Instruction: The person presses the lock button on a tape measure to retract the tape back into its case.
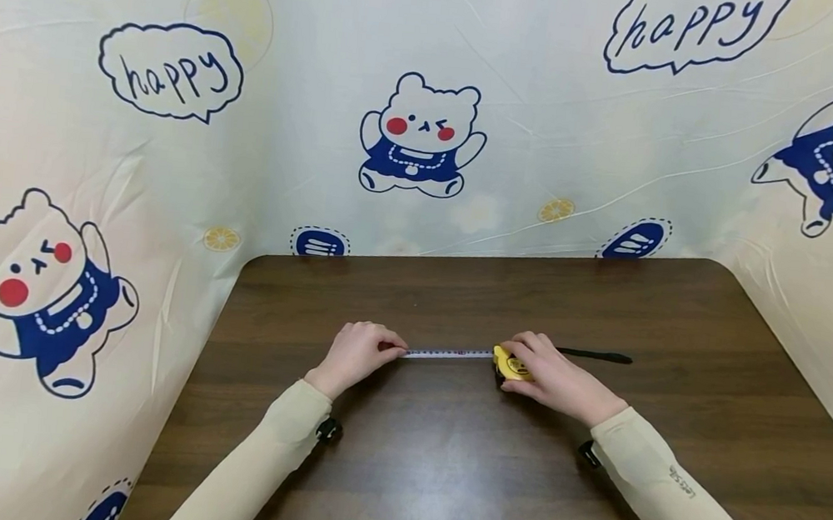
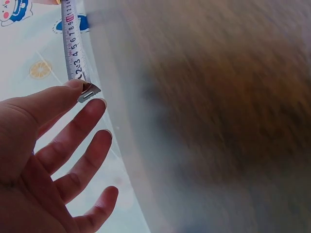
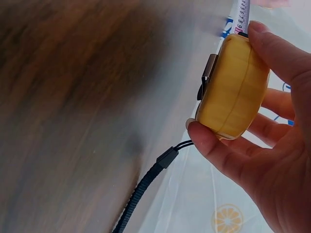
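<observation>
A yellow tape measure [image 1: 508, 364] is in my right hand [image 1: 559, 380], whose fingers and thumb grip its case. In the right wrist view the yellow case [image 3: 233, 87] shows a metal belt clip [image 3: 209, 70] on its side. My left hand [image 1: 356, 356] pinches the free end of the white blade [image 1: 448, 353], which runs out straight between both hands. Close up in the left wrist view, the metal end hook [image 2: 89, 92] pokes out beside the thumb, and the other left fingers are spread. From the case trails a black wrist strap [image 1: 599, 356].
Both hands are over a dark brown wooden table [image 1: 411, 477]. Behind and beside it hangs a pale curtain [image 1: 285, 138] printed with bears, lemon slices and the word "happy". Each wrist wears a small black device, such as the left one [image 1: 328, 430].
</observation>
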`<state>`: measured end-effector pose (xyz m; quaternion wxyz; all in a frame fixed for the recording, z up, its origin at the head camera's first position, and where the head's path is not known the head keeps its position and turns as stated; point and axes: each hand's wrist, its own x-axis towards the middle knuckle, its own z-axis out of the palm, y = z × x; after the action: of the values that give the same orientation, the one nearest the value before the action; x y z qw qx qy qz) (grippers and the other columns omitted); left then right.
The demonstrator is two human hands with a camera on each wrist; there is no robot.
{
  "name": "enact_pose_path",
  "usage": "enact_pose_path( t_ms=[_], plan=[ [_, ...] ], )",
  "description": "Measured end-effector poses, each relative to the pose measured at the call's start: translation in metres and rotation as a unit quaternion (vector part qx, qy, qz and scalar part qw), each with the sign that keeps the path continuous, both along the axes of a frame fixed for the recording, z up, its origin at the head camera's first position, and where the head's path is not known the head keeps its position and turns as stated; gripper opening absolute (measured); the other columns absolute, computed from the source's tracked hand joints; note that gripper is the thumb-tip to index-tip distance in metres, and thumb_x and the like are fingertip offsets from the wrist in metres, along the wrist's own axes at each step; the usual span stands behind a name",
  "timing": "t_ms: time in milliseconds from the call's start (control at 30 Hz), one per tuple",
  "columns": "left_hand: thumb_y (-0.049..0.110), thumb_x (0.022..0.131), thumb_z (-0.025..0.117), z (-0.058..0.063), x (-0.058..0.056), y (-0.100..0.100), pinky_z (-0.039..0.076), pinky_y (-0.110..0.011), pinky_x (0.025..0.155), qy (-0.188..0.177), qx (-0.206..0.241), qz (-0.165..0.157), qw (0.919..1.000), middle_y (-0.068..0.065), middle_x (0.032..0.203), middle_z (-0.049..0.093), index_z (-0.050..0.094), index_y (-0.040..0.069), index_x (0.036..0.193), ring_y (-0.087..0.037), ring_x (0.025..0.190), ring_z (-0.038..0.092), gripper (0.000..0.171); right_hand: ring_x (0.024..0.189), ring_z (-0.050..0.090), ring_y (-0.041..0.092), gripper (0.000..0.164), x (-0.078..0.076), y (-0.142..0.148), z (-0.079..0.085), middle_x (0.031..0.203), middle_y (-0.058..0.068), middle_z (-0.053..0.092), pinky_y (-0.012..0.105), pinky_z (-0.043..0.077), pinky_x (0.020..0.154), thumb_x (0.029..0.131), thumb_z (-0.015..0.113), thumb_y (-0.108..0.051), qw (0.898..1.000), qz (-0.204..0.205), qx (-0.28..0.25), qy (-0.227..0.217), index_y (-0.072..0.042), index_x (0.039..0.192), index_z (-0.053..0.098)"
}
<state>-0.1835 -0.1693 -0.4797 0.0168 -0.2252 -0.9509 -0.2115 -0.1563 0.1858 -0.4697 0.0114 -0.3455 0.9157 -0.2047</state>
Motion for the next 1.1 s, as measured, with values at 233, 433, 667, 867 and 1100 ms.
enact_pose_path(
  t_ms=[233,433,667,867,1100],
  plan=[
    [0.023,0.093,0.081,0.003,0.000,0.005,0.056,-0.038,0.080,0.001,0.005,-0.006,1.0000,0.004,0.094,0.079,0.084,0.020,0.096,-0.015,0.086,0.072,0.006,0.114,0.052,0.024,0.054,0.000,-0.004,0.001,0.132,0.011,0.057,0.045,0.052,0.095,0.097,0.076,-0.028,1.000,0.002,0.002,-0.005,0.000,0.140,0.058],
    [0.023,0.093,0.080,0.002,0.000,0.009,0.055,-0.038,0.077,0.020,-0.002,-0.014,0.9997,0.005,0.092,0.079,0.084,0.020,0.094,-0.015,0.084,0.072,0.005,0.113,0.051,0.023,0.054,0.000,-0.004,0.001,0.131,0.011,0.057,0.043,0.052,0.094,0.097,0.077,-0.029,1.000,0.004,0.002,-0.003,-0.001,0.140,0.058],
    [0.024,0.093,0.081,0.003,-0.001,0.012,0.055,-0.037,0.077,0.026,-0.001,-0.021,0.9995,0.005,0.092,0.079,0.084,0.021,0.093,-0.015,0.084,0.072,0.004,0.113,0.052,0.023,0.055,0.000,-0.005,0.001,0.131,0.011,0.057,0.043,0.052,0.094,0.097,0.077,-0.029,1.000,0.005,0.001,-0.005,-0.001,0.140,0.058],
    [0.023,0.093,0.080,0.002,-0.002,0.015,0.055,-0.038,0.078,0.021,0.001,-0.023,0.9995,0.005,0.092,0.079,0.084,0.020,0.094,-0.015,0.085,0.072,0.005,0.116,0.052,0.024,0.054,0.000,-0.008,0.001,0.131,0.012,0.057,0.044,0.052,0.096,0.097,0.077,-0.028,1.000,0.005,0.003,-0.002,0.000,0.139,0.058],
    [0.023,0.093,0.081,0.003,-0.003,0.019,0.055,-0.037,0.078,0.019,0.008,-0.025,0.9995,0.005,0.092,0.079,0.084,0.020,0.094,-0.014,0.084,0.072,0.005,0.115,0.051,0.023,0.055,0.000,-0.011,0.001,0.131,0.011,0.057,0.043,0.052,0.097,0.097,0.077,-0.029,1.000,0.008,-0.002,0.001,0.000,0.140,0.058]
  ],
)
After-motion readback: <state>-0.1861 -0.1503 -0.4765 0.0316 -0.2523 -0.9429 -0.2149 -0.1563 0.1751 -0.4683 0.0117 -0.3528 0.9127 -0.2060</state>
